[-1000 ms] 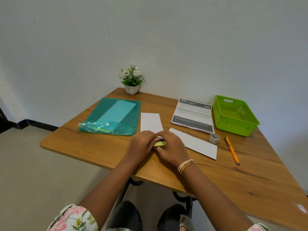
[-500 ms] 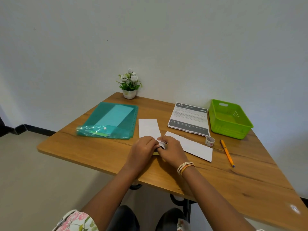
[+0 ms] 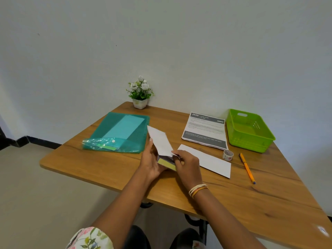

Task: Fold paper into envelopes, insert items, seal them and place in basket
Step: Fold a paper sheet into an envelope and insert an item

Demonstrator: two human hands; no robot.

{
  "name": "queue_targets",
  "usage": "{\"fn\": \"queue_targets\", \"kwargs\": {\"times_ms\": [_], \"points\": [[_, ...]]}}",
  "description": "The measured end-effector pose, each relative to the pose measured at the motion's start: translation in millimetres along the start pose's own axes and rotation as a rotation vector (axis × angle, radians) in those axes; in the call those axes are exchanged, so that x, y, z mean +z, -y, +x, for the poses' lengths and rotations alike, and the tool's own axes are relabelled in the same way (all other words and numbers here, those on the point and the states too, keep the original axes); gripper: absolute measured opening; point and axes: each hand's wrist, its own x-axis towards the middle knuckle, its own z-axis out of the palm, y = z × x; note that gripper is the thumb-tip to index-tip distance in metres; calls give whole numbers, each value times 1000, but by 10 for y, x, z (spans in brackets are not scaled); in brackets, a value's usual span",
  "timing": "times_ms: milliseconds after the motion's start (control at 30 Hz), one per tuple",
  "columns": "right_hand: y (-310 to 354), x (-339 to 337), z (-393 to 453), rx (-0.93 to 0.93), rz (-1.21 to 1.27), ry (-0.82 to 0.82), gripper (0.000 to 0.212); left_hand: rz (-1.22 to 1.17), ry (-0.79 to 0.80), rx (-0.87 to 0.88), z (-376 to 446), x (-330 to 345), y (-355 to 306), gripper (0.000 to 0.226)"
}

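Observation:
A white folded paper envelope [image 3: 160,141] is tilted up off the table, its far end raised toward the teal folder. My left hand [image 3: 150,162] holds it from the left side and below. My right hand [image 3: 186,165] pinches its near open edge. A yellow pad of sticky notes [image 3: 166,163] sits at the envelope's near mouth, between both hands. A second white folded paper [image 3: 210,161] lies flat just right of my right hand. The green basket [image 3: 251,139] stands at the table's far right with nothing visible inside.
A teal plastic folder [image 3: 124,133] lies at the left. A printed sheet [image 3: 204,131] lies beside the basket. A small tape roll [image 3: 227,155] and an orange pen [image 3: 247,168] rest at the right. A potted plant [image 3: 140,94] stands against the wall.
Both hands were pressing down on the table over the yellow pad. Now the white envelope is lifted and tilted up in them, with the pad at its mouth.

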Motion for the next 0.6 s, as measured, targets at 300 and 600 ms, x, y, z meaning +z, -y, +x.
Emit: {"fn": "queue_targets", "kwargs": {"times_ms": [300, 600], "points": [[95, 109, -26, -213, -290, 58, 39, -12, -5, -3, -1, -42, 82, 45], [114, 139, 50, -315, -333, -38, 40, -90, 59, 31, 5, -77, 90, 42]]}}
